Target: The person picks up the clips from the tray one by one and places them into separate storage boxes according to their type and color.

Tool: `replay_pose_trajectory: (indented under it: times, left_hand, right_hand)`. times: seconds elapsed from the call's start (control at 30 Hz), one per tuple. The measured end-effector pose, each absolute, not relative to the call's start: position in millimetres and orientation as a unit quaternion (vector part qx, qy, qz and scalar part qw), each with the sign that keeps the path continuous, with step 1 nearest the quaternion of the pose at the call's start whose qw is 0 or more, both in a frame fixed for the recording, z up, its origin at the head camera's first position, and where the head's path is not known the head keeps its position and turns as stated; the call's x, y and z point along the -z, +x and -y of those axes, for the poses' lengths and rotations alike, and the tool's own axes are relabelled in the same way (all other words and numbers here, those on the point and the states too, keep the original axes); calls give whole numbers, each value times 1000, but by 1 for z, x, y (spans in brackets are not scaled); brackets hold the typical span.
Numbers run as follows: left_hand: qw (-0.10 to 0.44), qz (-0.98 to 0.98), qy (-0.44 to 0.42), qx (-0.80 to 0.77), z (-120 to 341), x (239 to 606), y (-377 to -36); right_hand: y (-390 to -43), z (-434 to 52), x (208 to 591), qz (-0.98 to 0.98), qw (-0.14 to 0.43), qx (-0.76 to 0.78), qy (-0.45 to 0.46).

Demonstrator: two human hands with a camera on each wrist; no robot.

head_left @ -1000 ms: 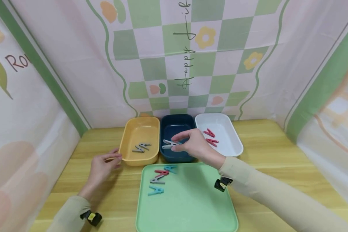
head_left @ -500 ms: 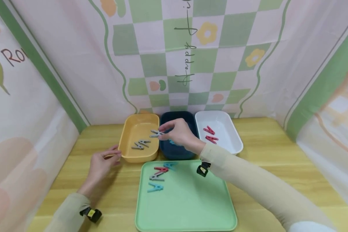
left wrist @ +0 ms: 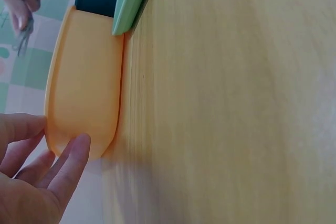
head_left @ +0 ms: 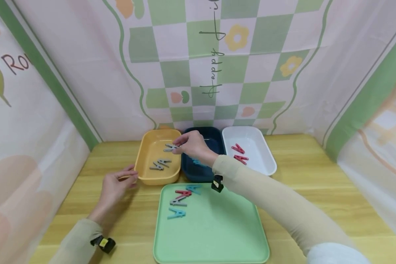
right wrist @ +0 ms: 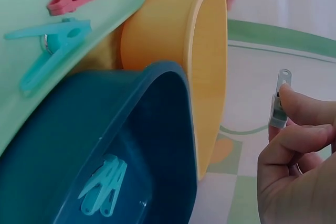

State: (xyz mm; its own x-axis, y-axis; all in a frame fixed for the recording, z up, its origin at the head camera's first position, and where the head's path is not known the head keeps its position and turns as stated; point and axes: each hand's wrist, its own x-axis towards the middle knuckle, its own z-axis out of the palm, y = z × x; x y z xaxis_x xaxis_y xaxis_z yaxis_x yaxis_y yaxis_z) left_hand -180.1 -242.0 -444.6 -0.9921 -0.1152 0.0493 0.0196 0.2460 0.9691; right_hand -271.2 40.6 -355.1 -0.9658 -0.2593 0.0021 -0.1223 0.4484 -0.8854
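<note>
Your right hand [head_left: 194, 143] pinches a grey plastic clothes peg [head_left: 170, 147] over the yellow plastic tub [head_left: 142, 161]; your left hand [head_left: 113, 186], relaxed, touches its rim; behind it, the backdrop [head_left: 198, 66] seems to read "happy".

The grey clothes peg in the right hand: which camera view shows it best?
The head view shows it best: the grey peg is pinched by the right hand over the yellow tub, seen from the side. The right wrist view shows only its end above the fingertips. The left wrist view shows it small and blurred at the edge.
</note>
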Motion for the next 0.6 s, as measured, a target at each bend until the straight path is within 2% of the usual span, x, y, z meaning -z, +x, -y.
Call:
replay_pose_trajectory:
  times: [0.6]
  left_hand:
    - [50,782,39,620,240,443,-180]
  right_hand:
    - [-278,-9,372,-862,88,490,-96]
